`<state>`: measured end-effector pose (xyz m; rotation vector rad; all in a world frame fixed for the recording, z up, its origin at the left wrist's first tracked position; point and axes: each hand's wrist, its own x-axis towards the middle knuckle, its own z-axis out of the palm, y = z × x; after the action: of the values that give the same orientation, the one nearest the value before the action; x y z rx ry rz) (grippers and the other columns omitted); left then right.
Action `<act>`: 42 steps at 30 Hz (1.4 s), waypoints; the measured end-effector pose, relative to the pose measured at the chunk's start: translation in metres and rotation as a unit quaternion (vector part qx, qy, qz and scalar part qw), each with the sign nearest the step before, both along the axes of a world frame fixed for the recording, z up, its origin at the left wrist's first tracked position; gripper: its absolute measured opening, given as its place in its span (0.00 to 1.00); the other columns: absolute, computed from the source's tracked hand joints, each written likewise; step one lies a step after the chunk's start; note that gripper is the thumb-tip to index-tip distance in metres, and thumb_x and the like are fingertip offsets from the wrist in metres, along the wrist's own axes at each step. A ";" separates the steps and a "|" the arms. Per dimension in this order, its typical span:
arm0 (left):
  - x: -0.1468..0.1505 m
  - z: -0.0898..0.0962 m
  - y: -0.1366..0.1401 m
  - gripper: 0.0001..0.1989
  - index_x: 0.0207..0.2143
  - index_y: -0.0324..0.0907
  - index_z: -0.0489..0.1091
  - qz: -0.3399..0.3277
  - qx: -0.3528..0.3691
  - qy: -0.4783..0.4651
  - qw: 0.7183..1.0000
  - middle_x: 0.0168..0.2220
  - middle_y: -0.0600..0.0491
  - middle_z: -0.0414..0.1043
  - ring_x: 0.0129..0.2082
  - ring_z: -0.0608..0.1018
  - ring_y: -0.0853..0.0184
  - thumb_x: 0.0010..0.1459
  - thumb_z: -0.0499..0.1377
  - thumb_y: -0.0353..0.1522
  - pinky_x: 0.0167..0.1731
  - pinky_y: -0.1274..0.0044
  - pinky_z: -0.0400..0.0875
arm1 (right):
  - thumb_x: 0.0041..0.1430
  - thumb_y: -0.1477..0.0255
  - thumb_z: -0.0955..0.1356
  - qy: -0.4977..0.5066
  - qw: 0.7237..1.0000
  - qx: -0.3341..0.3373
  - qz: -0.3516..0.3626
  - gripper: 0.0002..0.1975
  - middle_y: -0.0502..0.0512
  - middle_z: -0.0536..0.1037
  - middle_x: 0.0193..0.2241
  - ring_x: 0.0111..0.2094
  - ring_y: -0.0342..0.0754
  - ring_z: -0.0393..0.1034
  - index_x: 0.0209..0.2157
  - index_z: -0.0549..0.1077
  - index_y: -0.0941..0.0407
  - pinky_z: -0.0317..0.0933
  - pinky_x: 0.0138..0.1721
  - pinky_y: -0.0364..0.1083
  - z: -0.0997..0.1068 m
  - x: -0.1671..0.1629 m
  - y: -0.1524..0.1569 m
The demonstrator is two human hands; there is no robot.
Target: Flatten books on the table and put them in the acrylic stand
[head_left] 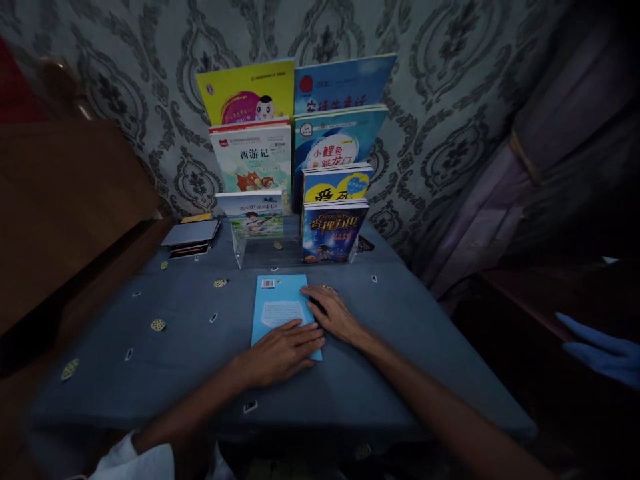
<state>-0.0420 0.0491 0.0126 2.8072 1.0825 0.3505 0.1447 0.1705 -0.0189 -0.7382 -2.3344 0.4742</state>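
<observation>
A light blue book lies on the table with a barcode at its upper left and a pale text panel below. Across its lower part rests my left hand, fingers stretched out towards the right edge. My right hand touches the book's right edge, its fingers extended and bent a little. Part of the cover is hidden under both hands. Behind the book stands a clear display rack with several books in two columns, among them a dark blue book at the front right and a landscape-covered book at the front left.
A blue-grey cloth with small prints covers the table. A small stack of books lies at the back left, and a dark object sits right of the rack. Wooden furniture stands left; a curtain hangs right.
</observation>
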 end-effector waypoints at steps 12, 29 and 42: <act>-0.010 0.004 0.034 0.22 0.64 0.44 0.60 0.004 0.001 0.002 1.000 0.66 0.47 0.62 0.67 0.63 0.63 0.71 0.49 0.38 0.68 0.64 0.55 | 0.70 0.67 0.58 0.012 1.000 -0.021 -0.003 0.19 0.61 0.78 0.53 0.55 0.56 0.72 0.55 0.73 0.53 0.64 0.58 0.61 0.008 0.000 -0.003; -0.068 -0.011 0.067 0.25 0.64 0.44 0.62 0.160 -0.009 -0.069 0.985 0.66 0.45 0.62 0.66 0.64 0.60 0.70 0.46 0.43 0.66 0.61 0.58 | 0.71 0.63 0.59 0.004 1.000 -0.026 0.002 0.20 0.59 0.77 0.54 0.56 0.57 0.71 0.58 0.71 0.50 0.63 0.58 0.62 0.012 0.000 -0.006; -0.117 -0.022 0.090 0.28 0.64 0.34 0.61 0.322 -0.007 -0.090 0.942 0.66 0.40 0.61 0.67 0.63 0.57 0.69 0.44 0.41 0.66 0.62 0.57 | 0.69 0.64 0.61 -0.121 0.993 0.003 0.008 0.22 0.63 0.68 0.63 0.66 0.57 0.58 0.61 0.68 0.54 0.53 0.64 0.63 0.007 -0.036 0.046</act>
<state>-0.1594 0.1387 -0.0099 2.2671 1.9150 0.6303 0.1087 0.2167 -0.0118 -0.8120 -2.5673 0.4025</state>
